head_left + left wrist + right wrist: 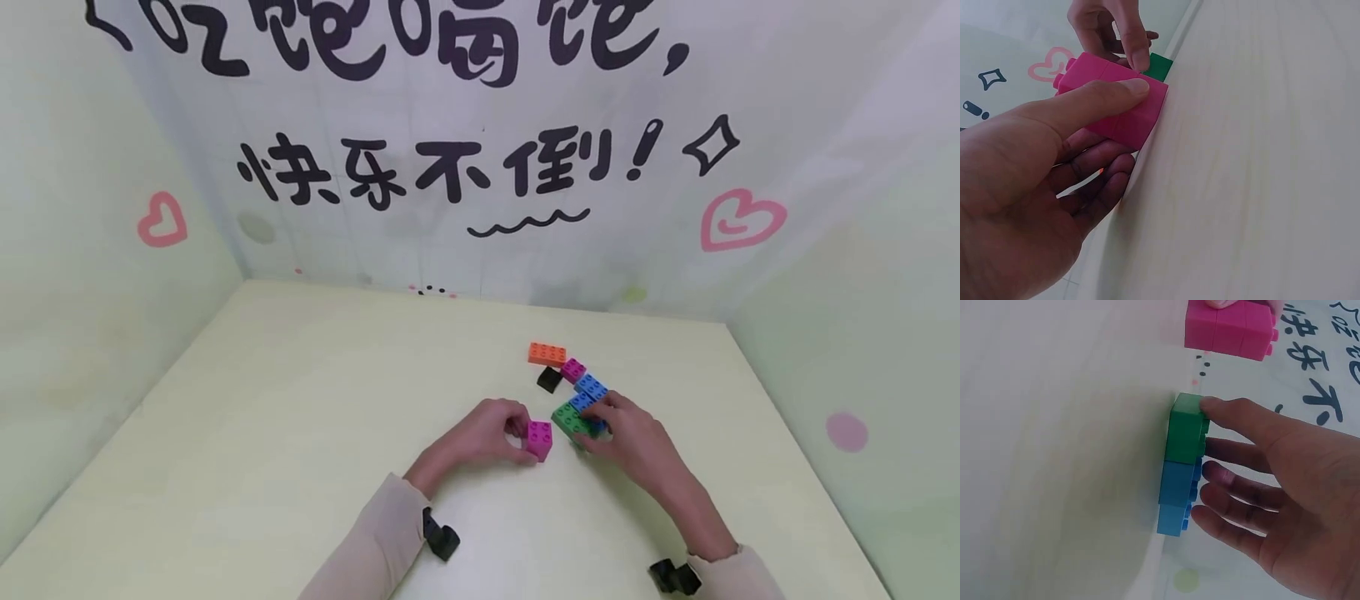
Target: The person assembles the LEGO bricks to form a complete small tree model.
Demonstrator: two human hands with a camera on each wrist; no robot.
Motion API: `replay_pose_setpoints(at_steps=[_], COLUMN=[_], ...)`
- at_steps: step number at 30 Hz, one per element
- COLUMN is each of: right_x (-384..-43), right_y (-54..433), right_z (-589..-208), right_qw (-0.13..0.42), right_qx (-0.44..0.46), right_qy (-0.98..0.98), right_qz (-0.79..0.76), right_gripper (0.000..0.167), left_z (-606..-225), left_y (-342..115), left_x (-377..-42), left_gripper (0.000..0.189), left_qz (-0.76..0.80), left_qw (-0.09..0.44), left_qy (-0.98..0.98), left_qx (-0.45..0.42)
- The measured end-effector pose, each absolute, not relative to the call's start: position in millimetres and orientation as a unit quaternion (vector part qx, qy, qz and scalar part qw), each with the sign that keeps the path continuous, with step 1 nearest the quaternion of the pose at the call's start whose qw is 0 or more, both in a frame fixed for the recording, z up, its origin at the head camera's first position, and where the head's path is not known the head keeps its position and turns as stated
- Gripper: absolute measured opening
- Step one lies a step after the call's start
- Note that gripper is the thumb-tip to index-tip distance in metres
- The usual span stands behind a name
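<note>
My left hand [491, 433] pinches a stack of pink toy building bricks [540, 439] between thumb and fingers; the stack stands upright, with its studs up and its base close to the table. To the right of it, my right hand [633, 442] reaches over a green brick [567, 419] and a blue brick [581, 402]. In the right wrist view the thumb tip is at the edge of the green brick [1185, 434]. The other fingers are loosely bent, their tips beside the studs of the blue bricks [1177, 483]. Part of these bricks is hidden under the right hand in the head view.
Behind the hands lie an orange brick [547, 353], a small black block [549, 380] and a magenta brick [573, 369]. Pale walls with black lettering stand around the light table [262, 400] at the back and sides.
</note>
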State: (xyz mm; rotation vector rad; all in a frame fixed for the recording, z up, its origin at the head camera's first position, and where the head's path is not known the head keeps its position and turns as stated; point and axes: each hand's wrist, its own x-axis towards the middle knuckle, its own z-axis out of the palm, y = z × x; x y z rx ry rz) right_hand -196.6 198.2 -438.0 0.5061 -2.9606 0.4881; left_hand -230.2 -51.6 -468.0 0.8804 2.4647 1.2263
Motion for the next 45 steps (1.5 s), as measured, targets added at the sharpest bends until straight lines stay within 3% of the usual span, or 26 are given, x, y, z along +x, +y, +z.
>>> replay_pose_setpoints(at_steps=[9,16,21,26,36,45], right_x=[-188,-187,-187,-194,-193,-193], right_y=[190,189,193,193,173,170], right_z=[-437,-437,-433,-424,-424,-433], right_qw=[0.028,0.019,0.062,0.119,0.013,-0.017], right_qx=[0.193,0.195,0.174,0.205,0.202,0.221], right_qy=[-0.966,-0.965,-0.959,-0.905,-0.837,-0.817], right_qz=[0.17,0.174,0.217,0.353,0.508,0.532], right_gripper=[0.035,0.04,0.04,0.039,0.037,0.037], left_z=[-470,-470,-472,-474,-481,-490], left_y=[-51,-49,-48,-49,-53,-54], left_x=[-227,-226,-224,-228,-233,-235], left_gripper=[0.03,0.03,0.03,0.031,0.053,0.041], left_qz=[0.421,0.426,0.426,0.431,0.479,0.49], left_qw=[0.124,0.122,0.12,0.103,0.127,0.105], left_qy=[0.847,0.843,0.841,0.839,0.818,0.813], left_qx=[0.299,0.306,0.309,0.316,0.292,0.295])
